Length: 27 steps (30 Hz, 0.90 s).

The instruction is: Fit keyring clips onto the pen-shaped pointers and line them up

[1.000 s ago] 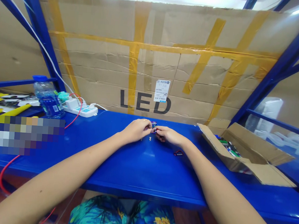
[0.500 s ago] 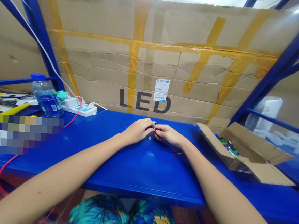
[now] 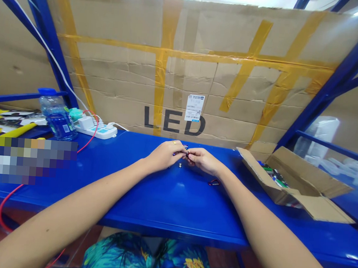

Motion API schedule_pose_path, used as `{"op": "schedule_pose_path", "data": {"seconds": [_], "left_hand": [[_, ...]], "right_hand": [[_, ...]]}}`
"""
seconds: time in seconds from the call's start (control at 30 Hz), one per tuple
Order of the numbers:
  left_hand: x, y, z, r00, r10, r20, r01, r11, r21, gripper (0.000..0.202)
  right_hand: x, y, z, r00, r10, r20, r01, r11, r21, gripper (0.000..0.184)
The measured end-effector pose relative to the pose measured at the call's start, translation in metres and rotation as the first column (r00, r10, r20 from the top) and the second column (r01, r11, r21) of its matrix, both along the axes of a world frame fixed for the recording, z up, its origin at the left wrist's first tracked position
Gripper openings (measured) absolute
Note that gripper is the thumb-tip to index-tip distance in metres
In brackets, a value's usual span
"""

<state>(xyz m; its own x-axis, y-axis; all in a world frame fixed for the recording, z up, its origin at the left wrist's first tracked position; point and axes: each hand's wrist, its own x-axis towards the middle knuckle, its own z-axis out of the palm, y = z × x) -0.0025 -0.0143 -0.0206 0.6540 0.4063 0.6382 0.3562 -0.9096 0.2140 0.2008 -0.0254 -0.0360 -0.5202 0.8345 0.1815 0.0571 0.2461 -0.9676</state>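
Observation:
Over the blue tabletop (image 3: 150, 193), both hands meet at the middle. My left hand (image 3: 165, 154), with a ring on one finger, is closed, thumb and fingers pinched at a small dark and reddish piece (image 3: 187, 153). My right hand (image 3: 203, 159) pinches the same spot from the other side. Fingers cover most of the piece, so its kind cannot be made out. Just below the fingertips lies a tiny shiny metal part (image 3: 180, 165). A small red and black loop resembling a carabiner (image 3: 214, 182) rests beside my right wrist.
An open cardboard box (image 3: 304, 187) with small coloured items stands at the right. At the left are a bottle (image 3: 57, 117) with a blue cap, a white power strip (image 3: 105, 132) and a red cable (image 3: 7, 201). A large cardboard sheet (image 3: 124, 77) walls off the back.
My right hand's fingers have shifted slightly around the small piece. Both hands stay together in the same place; the whole view has moved a touch.

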Motion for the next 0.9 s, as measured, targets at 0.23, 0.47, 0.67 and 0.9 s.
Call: {"op": "schedule_pose_path", "data": {"seconds": [0.23, 0.47, 0.67, 0.9], "left_hand": [[-0.001, -0.001, -0.002, 0.998, 0.022, -0.061, -0.023, 1.0, -0.013, 0.02], [-0.001, -0.007, -0.001, 0.997, 0.04, -0.07, -0.039, 0.999, 0.015, 0.021], [0.0, -0.006, -0.003, 0.953, 0.168, -0.252, -0.153, 0.985, 0.077, 0.021], [0.002, -0.001, -0.015, 0.875, 0.068, -0.48, -0.081, 0.997, -0.007, 0.029]], "right_hand": [[-0.001, 0.0, -0.001, 1.0, -0.025, -0.019, 0.025, 1.0, 0.006, 0.021], [0.001, 0.0, 0.002, 1.0, -0.019, 0.012, 0.019, 0.999, 0.041, 0.01], [0.01, 0.005, 0.001, 0.989, -0.06, 0.135, 0.042, 0.99, 0.131, 0.013], [0.011, 0.004, 0.003, 0.969, -0.06, 0.24, 0.02, 0.986, 0.168, 0.019]]}}
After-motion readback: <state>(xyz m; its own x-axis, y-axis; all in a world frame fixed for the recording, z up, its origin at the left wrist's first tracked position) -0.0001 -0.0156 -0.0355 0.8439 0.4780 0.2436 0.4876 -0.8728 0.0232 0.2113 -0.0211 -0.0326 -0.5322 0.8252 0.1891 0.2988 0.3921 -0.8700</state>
